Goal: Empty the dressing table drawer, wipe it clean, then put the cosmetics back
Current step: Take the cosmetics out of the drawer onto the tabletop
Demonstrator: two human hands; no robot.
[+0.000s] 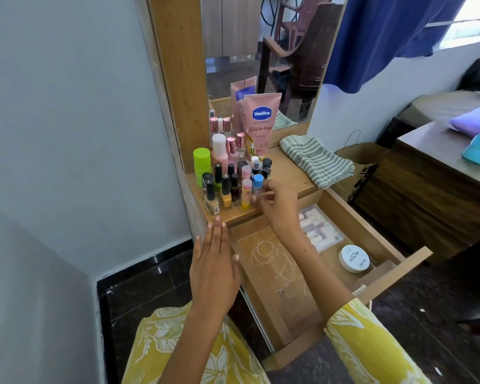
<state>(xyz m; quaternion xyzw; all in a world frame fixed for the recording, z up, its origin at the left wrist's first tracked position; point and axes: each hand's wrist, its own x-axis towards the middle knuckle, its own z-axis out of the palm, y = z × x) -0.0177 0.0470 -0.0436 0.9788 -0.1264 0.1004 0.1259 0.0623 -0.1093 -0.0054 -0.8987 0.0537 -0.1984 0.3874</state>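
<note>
The wooden drawer (355,217) is pulled out below the dressing table top (288,176). Inside it lie a clear box of white tubes (320,231) and a round white jar (354,258); chalk-like scribbles mark its bare bottom. Several nail polish bottles (225,189), small tubes and a pink Vaseline tube (261,123) stand crowded on the table top's left. My right hand (275,203) pinches a small clear bottle with a blue cap (257,185) at the edge of that group. My left hand (215,261) hovers flat, fingers together, by the table's front corner, holding nothing.
A striped green-and-white cloth (316,159) lies on the table top's right side below the mirror (261,51). A brown paper bag (358,164) stands on the floor to the right, beside a dark wooden desk (427,173). A grey wall runs along the left.
</note>
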